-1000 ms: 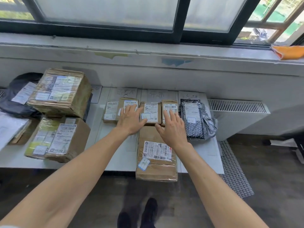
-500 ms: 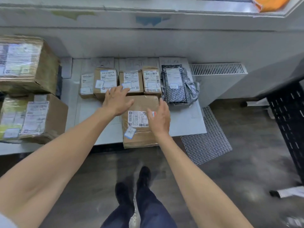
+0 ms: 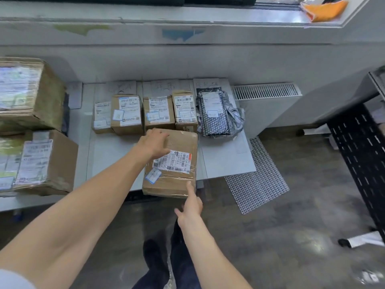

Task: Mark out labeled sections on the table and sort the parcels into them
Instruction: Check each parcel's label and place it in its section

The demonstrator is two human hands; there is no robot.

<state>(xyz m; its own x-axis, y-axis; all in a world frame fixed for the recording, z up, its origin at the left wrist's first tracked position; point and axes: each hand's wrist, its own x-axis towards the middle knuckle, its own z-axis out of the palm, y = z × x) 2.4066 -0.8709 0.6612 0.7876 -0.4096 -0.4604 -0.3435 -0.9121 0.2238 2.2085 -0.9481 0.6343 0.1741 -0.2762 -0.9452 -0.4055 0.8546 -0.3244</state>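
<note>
Parcel [image 3: 173, 163] now has the right hand [image 3: 190, 207] at its near edge.

Bright, even daylight off the white window ledge [image 3: 229, 15]. Soft shadow beside brown cardboard parcel [image 3: 166, 182]. Glare patches on glossy grey floor [image 3: 308, 240]. Fisheye bending at edges; mild blur, label print unreadable.
</note>
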